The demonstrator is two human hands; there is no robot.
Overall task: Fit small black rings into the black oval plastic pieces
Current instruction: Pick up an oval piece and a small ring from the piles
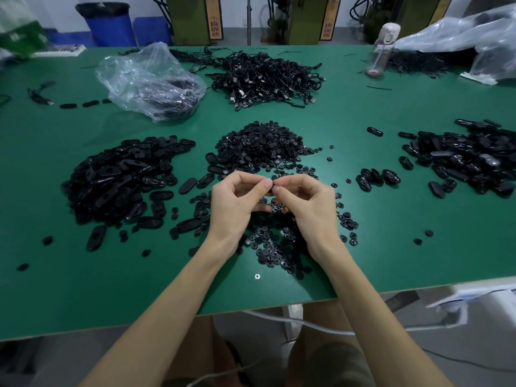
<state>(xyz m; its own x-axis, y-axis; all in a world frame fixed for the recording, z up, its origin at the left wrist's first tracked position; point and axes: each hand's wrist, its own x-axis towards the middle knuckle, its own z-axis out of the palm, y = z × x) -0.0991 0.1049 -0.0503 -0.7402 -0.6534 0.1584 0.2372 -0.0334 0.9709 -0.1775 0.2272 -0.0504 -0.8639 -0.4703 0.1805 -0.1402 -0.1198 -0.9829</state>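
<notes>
My left hand (237,202) and my right hand (307,205) meet fingertip to fingertip above the green table (391,247). Between their thumbs and forefingers they pinch a small black piece (272,185), mostly hidden by the fingers. A heap of small black rings (259,146) lies just beyond the hands, and more rings (273,247) are scattered under and in front of them. A large pile of black oval plastic pieces (120,180) lies to the left. Another pile of oval pieces (469,160) lies at the right.
A tangle of black cables (265,76) sits at the back centre beside a clear plastic bag (150,79). A clear bottle (382,51) stands back right next to more plastic sheeting (474,32). The table's front edge runs just below my forearms.
</notes>
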